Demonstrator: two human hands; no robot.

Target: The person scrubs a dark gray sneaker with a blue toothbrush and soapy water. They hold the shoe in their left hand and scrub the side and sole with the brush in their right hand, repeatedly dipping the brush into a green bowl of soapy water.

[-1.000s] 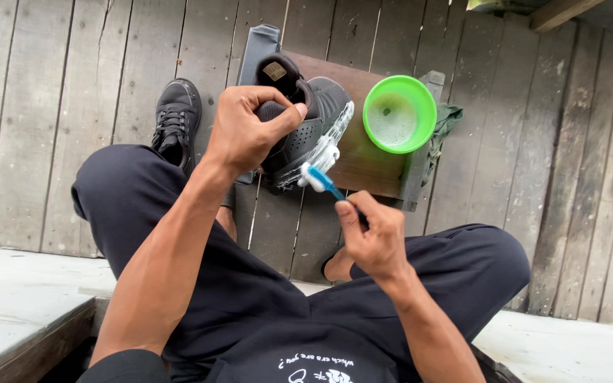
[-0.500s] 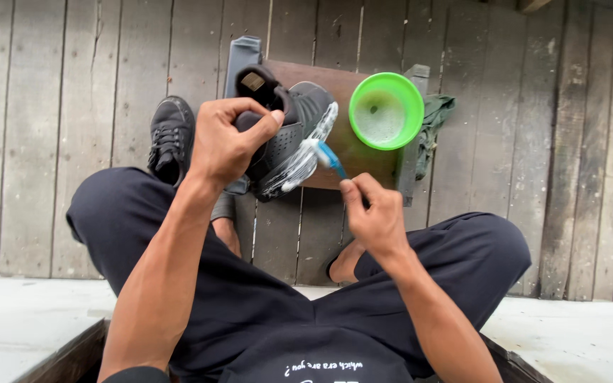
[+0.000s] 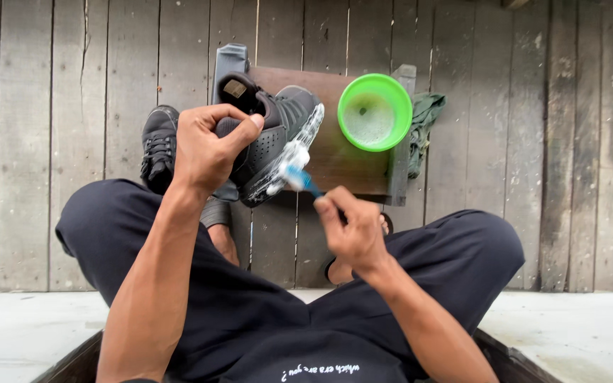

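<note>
Weathered deck planks lie open all around; my left hand [image 3: 207, 152] grips the black sneaker [image 3: 274, 142] above the wooden stool's [image 3: 342, 159] edge, my right hand [image 3: 352, 230] closed on a blue toothbrush [image 3: 299, 177] (sole foamy), green bowl [image 3: 374, 111] just beside.

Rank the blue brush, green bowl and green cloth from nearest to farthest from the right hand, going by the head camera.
From the right hand:
1. Blue brush, gripped in it, head against the soapy shoe sole.
2. Green bowl, up on the wooden stool.
3. Green cloth, draped beyond the bowl at the stool's right edge.

Two shoes [image 3: 271, 142] [image 3: 159, 145], one bowl [image 3: 374, 112], one toothbrush [image 3: 299, 177]
</note>
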